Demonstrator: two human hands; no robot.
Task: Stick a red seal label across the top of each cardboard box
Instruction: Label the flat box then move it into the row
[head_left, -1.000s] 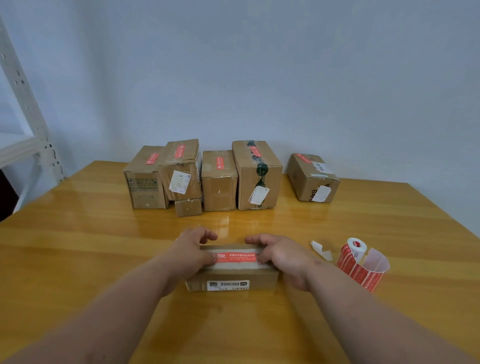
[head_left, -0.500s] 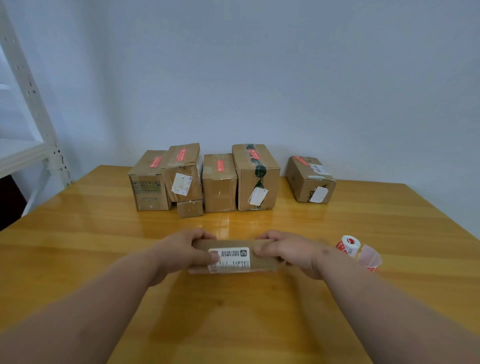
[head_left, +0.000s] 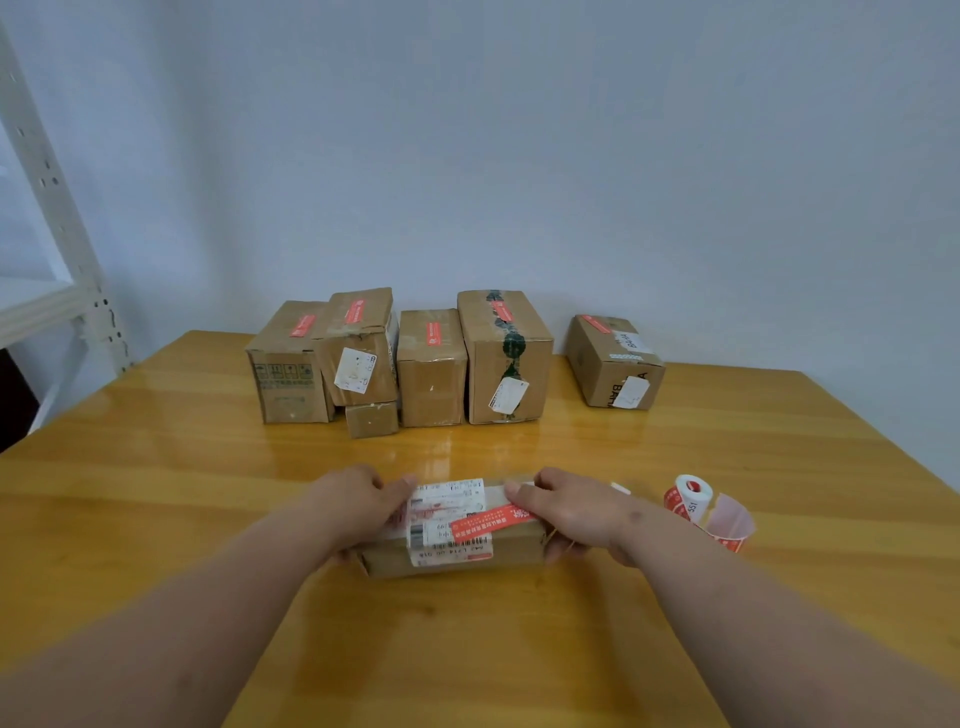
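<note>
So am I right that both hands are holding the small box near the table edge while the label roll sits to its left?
Not quite: the head view shows the label roll to the right of the box, beyond the right hand. The rest holds: that hand and the left hand grip the box's ends.

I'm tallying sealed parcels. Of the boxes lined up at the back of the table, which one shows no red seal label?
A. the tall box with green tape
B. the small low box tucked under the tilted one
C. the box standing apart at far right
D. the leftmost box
B: the small low box shows only plain cardboard, while the others named each carry a red strip on top.
</note>
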